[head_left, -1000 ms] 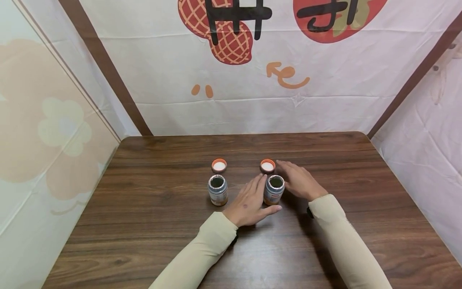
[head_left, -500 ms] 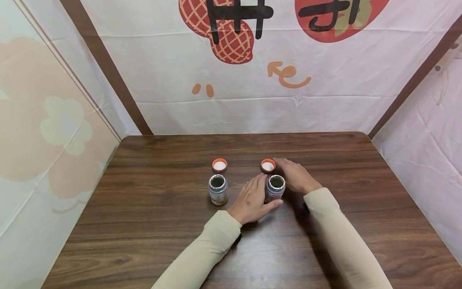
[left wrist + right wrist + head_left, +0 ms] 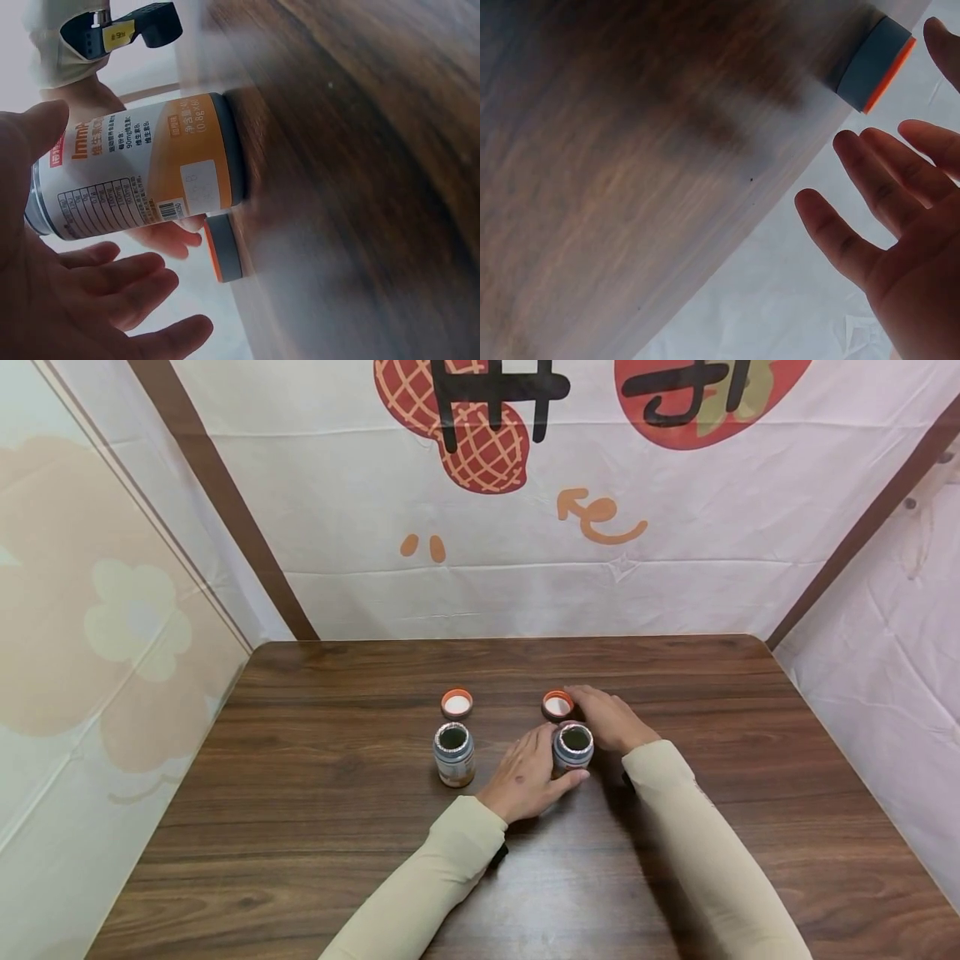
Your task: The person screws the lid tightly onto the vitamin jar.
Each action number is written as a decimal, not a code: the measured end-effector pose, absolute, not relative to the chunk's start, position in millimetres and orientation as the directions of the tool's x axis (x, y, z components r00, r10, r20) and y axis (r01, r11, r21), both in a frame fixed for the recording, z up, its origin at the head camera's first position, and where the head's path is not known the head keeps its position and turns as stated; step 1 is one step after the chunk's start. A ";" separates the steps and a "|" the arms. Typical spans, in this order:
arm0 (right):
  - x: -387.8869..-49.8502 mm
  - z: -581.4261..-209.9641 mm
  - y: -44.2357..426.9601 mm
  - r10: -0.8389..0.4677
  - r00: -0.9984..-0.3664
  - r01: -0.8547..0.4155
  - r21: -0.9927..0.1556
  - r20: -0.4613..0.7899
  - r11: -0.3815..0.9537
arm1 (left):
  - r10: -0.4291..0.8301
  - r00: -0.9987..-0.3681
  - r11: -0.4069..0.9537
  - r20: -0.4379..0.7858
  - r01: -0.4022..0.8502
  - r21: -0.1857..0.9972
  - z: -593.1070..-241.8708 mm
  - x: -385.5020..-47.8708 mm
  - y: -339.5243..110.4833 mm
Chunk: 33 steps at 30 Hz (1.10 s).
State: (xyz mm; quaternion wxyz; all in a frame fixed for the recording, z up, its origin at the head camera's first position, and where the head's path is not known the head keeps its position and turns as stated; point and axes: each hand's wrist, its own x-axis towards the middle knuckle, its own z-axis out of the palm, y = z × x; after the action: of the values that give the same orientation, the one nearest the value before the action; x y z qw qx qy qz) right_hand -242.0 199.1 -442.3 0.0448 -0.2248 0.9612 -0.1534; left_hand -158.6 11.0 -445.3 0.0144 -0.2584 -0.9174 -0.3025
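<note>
A grey vitamin jar (image 3: pixel 573 750) stands upright with its top uncovered. My left hand (image 3: pixel 519 779) is beside it, thumb in front and fingers at its left. In the left wrist view, the jar's white and orange label (image 3: pixel 135 161) faces the thumb side, and the fingers extend loosely past it; contact is unclear. Behind the jar, a grey lid with an orange rim (image 3: pixel 557 704) lies with its white inside up. My right hand (image 3: pixel 611 718) is at the lid's right, fingers extended. The right wrist view has the lid (image 3: pixel 876 64) apart from those fingers.
To the left, a second uncovered jar (image 3: pixel 454 758) stands on the brown wooden table (image 3: pixel 300 827). Its upturned lid (image 3: pixel 457 703) lies behind it. A printed white cloth (image 3: pixel 352 602) hangs along the table's far edge.
My right hand has moved left, closer to the lid. The left hand has shifted slightly right, its thumb further across the jar's front. Jars and lids look unmoved.
</note>
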 end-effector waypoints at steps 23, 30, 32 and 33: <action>-246.4 -447.7 191.1 -0.455 -0.890 -0.409 -0.407 -0.018 0.817 | 0.439 -0.870 0.673 0.225 0.484 0.559 -450.5 -158.6 15.9; -249.2 -449.4 190.0 -0.485 -0.874 -0.464 -0.363 0.037 0.808 | 0.437 -0.868 0.683 0.235 0.490 0.541 -451.5 -157.6 15.6; -249.2 -449.7 190.1 -0.483 -0.875 -0.460 -0.368 0.034 0.808 | 0.436 -0.869 0.687 0.234 0.489 0.537 -451.2 -157.1 15.5; -249.0 -449.5 190.2 -0.480 -0.877 -0.455 -0.372 0.029 0.809 | 0.435 -0.870 0.689 0.234 0.488 0.535 -451.2 -156.9 15.5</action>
State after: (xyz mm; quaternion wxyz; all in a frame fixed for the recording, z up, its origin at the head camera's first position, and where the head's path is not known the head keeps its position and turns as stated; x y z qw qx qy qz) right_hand -249.0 190.2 -449.5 0.0332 -0.2462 0.9504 -0.1872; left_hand -156.9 15.5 -451.2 0.0441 -0.2514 -0.9180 -0.3036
